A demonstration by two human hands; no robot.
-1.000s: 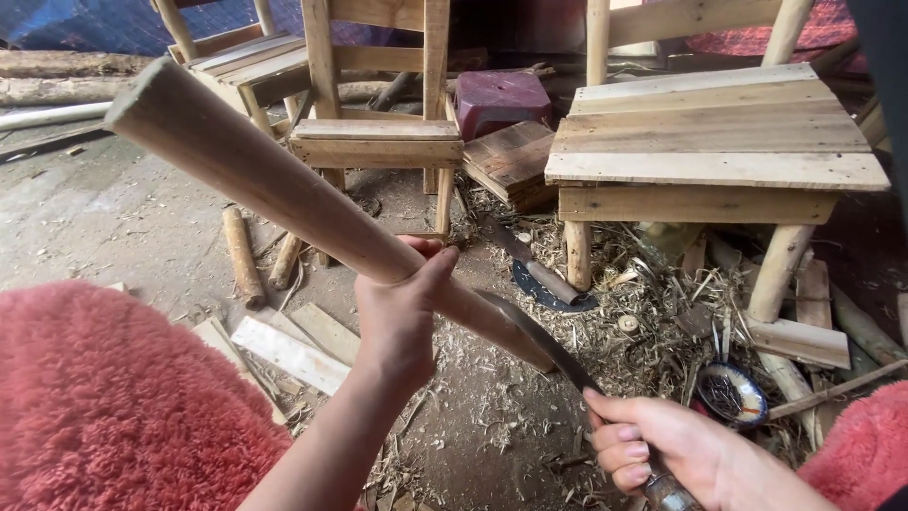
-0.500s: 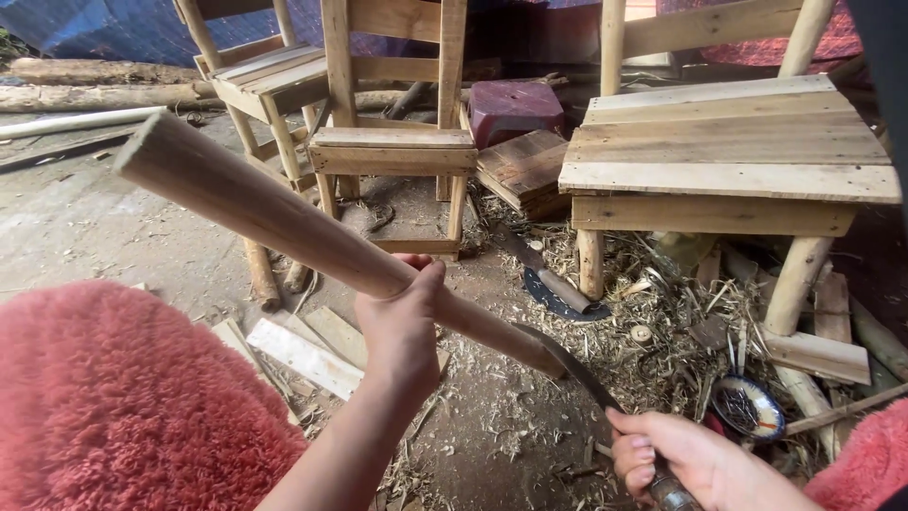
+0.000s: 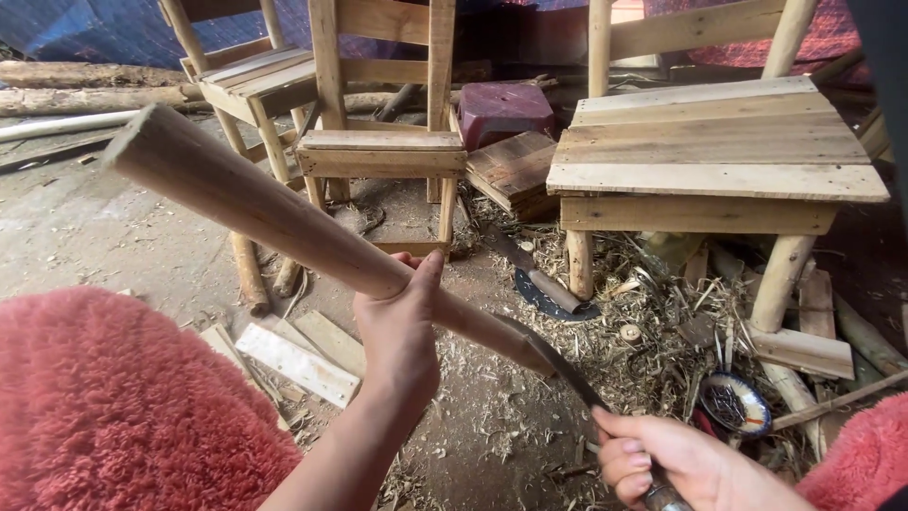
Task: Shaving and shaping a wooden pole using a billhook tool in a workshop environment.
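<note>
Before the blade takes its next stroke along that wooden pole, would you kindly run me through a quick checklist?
1. Left hand wrapped firmly around the wooden pole: ok.
2. Right hand closed on the knife handle: ok.
3. Knife blade resting against the pole's lower end: ok.
4. Left hand clear of the edge: it grips just above the blade, so probably ok, though close.
5. Pole's lower tip braced on something: cannot tell, hidden behind the blade.
6. Ground below free of clutter: not ok, shavings and wood scraps lie about.
</note>
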